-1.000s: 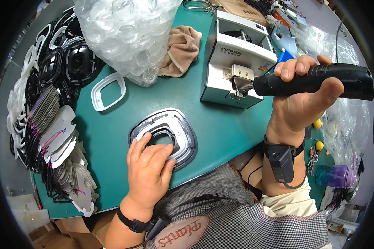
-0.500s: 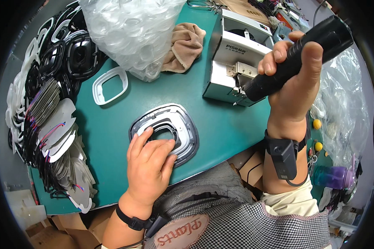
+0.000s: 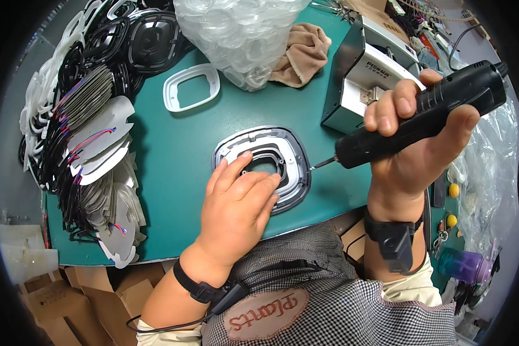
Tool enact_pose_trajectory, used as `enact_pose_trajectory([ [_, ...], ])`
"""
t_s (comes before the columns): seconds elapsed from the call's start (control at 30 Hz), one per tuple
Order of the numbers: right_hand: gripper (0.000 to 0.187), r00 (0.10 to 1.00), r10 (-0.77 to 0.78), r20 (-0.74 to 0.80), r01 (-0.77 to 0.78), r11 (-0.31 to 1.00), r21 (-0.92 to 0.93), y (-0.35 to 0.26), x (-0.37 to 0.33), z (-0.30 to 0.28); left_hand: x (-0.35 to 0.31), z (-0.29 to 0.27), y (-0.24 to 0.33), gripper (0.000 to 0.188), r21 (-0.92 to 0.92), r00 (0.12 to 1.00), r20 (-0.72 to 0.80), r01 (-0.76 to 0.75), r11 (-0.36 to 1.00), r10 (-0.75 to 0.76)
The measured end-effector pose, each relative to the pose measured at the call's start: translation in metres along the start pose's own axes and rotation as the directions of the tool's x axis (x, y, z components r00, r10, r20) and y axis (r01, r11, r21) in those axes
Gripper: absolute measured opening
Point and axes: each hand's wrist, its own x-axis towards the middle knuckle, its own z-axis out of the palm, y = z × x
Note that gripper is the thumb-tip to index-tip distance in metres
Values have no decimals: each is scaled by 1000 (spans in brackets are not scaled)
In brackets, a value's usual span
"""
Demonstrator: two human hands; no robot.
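Note:
A squarish frame (image 3: 296, 151), white inside a dark grey rim and with an opening in its middle, lies flat on the green table (image 3: 173, 155). My left hand (image 3: 236, 207) rests over its near left side, fingers stretched out and apart, fingertips by the opening. My right hand (image 3: 412, 150) is closed around a black electric screwdriver (image 3: 398, 138), tilted with its thin bit pointing down to the left. The bit's tip appears beside the frame's right edge; whether it touches is unclear. A tiny light piece shows at the tip.
A white ring frame (image 3: 170, 92) lies farther back. Wired flat grey parts (image 3: 106, 141) and black frames (image 3: 153, 43) pile up at left. Behind are a bag of clear parts (image 3: 236, 34), a brown cloth (image 3: 303, 55) and a white machine (image 3: 363, 75). A purple bottle (image 3: 464, 265) stands at right.
My right hand has lowered the screwdriver, bringing its bit from in front of the machine to the frame's right edge. The view has shifted; my left hand stays on the frame.

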Motion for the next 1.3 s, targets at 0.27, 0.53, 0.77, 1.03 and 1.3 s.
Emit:
enact_pose_trajectory([
  [0.27, 75, 996, -61, 67, 74, 973, -218, 24, -5, 21, 2, -2, 0, 32, -21, 1000, 2, -2, 1000, 2],
  [0.53, 77, 990, -28, 136, 75, 932, -354, 34, -5, 24, 1, -1, 0, 32, -23, 1000, -9, 1, 1000, -1],
  [0.77, 69, 945, 50, 324, 47, 957, -285, 38, -2, 35, 1, -2, -1, 31, -32, 1000, -1, -8, 999, 8],
  [1.03, 65, 942, 36, 332, 58, 961, -269, 42, -4, 37, 1, -2, 0, 32, -31, 1000, -12, -14, 999, 14],
  [1.3, 60, 992, -122, 38, 126, 985, -119, 4, 14, 0, 1, 1, 2, 31, -42, 1000, -2, -12, 999, 12],
])
